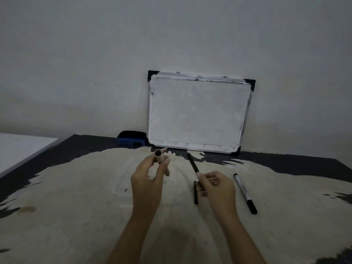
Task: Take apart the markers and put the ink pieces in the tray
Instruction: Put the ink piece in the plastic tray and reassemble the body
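I see the left hand (150,180) raised over the desk (76,197), its grip curled around a hollow marker barrel (159,155) with the open end turned toward the camera. The right hand (215,189) pinches a thin black ink piece (192,164) at its lower end; the piece points up and to the left, above the desk. Just under the right hand a short black piece (195,195) lies on the desk. To the right a whole marker (244,193) lies on the desk, apart from the hand. Behind, a whiteboard (198,111) leans on the wall, and a blue eraser (131,139) stands beside it on its left.
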Available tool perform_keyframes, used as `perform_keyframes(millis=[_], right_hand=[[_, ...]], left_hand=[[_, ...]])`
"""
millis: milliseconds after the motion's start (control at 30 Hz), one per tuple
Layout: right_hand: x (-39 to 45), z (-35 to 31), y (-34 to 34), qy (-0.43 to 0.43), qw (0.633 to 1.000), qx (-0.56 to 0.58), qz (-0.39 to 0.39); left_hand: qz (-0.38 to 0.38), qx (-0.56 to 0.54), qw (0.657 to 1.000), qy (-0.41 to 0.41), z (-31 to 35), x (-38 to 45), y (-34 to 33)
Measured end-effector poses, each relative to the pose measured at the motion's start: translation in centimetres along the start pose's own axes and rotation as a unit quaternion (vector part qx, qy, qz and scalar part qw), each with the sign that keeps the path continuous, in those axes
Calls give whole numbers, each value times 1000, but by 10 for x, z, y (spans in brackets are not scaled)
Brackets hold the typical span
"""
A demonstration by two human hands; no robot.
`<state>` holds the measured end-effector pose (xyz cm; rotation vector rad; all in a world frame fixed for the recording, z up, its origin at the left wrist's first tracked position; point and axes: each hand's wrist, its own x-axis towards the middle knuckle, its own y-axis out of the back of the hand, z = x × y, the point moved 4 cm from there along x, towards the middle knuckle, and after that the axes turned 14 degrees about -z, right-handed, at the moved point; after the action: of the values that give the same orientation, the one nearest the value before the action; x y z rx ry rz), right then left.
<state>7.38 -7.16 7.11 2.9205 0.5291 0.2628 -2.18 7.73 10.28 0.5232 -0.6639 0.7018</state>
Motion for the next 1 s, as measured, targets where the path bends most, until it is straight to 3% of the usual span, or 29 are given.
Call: perform_keyframes(millis=[100,233,533,767,1000], right_hand=[[1,-19,18,5,983,157,-90],[-4,-36,26,33,961,227,-151],[-4,-40,33,77,987,71,-119],[-5,-42,33,137,990,-5,-31],[-8,-29,10,139,985,-61,-78]], left_hand=[[-45,65,995,-58,0,1,-4],[-71,105,990,-63,-7,2,-6],[-105,158,978,-88,-13,3,-6],[-185,297,932,-92,-16,-5,-19],[-194,304,930,-66,-11,-11,-32]])
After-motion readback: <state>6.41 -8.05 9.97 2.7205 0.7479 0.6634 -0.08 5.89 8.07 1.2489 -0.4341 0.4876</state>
